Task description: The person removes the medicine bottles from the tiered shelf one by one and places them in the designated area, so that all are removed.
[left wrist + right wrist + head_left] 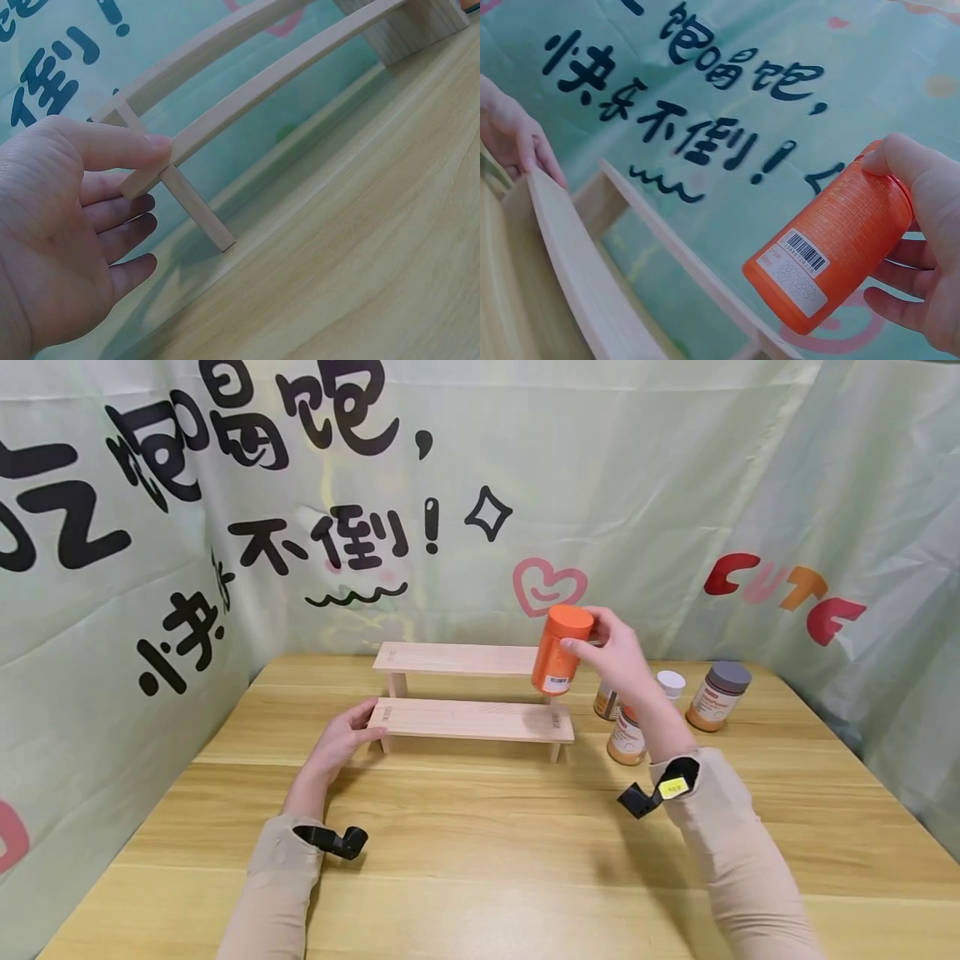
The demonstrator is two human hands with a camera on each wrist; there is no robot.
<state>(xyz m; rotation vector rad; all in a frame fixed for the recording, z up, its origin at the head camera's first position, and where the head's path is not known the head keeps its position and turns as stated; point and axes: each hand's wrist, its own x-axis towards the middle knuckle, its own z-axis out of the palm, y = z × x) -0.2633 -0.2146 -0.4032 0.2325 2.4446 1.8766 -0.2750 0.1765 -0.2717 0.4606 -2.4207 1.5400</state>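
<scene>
A two-step wooden shelf (471,719) stands on the table. At its left end my left hand (347,739) grips the lower board, thumb on top and fingers by the end, as the left wrist view shows the lower board (255,84). In my right hand (617,653) is an orange pill bottle (558,652) with an orange cap, pinched between thumb and fingers. It tilts slightly over the right end of the upper board. A white barcode label (799,264) on the bottle faces the right wrist camera.
Right of the shelf, several other bottles stand on the wooden table (480,860): one with a grey cap (717,697), one with a white cap (671,683), and an amber one (626,739) near my right forearm. A printed cloth backdrop (630,485) hangs behind.
</scene>
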